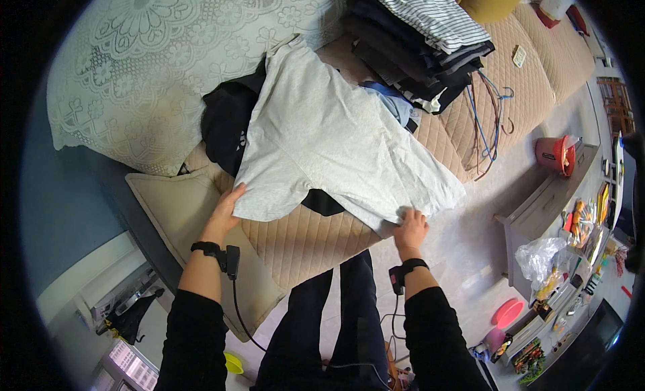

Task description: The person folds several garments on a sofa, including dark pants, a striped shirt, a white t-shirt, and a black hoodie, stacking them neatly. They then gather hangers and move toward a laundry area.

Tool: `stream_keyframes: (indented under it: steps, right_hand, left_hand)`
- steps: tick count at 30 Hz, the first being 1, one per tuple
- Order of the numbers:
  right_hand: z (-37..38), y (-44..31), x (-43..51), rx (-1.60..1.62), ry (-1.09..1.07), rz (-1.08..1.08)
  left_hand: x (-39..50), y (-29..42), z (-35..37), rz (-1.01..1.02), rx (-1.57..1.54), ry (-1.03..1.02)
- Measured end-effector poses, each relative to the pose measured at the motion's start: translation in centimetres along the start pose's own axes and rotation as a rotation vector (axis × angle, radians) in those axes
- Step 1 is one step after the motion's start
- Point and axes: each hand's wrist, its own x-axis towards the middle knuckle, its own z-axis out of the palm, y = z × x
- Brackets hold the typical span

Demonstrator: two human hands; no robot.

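Observation:
A pair of pale grey shorts (pixel 322 124) lies spread across a sofa seat, its two legs towards me. My left hand (pixel 224 212) grips the outer edge of the left leg near the hem. At the right leg's hem, my right hand (pixel 411 232) pinches the cloth, with the fingers curled over it. Beneath the shorts lies a black garment (pixel 229 121), showing at the left and through the gap between the legs. The far end of the shorts rests against a white lace cover (pixel 151 78).
A tall stack of folded dark clothes (pixel 403 53) stands at the back right, topped by a striped garment (pixel 433 15). Several hangers (pixel 486 124) lie on the quilted seat cover (pixel 302 245). A beige cushion (pixel 201 230) is at left. A red bin (pixel 554 154) sits on a cabinet (pixel 544 204).

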Motion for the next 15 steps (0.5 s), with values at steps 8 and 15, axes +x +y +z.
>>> stream_keyframes:
  steps: [8,15]
  right_hand:
    - [-1.2,2.9,-5.2,0.017,-0.363,-0.193]
    - [-4.4,-8.2,-1.4,0.685,-0.013,-0.42]
  left_hand:
    - [0.0,0.7,-0.8,-0.033,0.076,-0.089]
    - [-4.8,3.3,4.2,0.008,0.153,0.084]
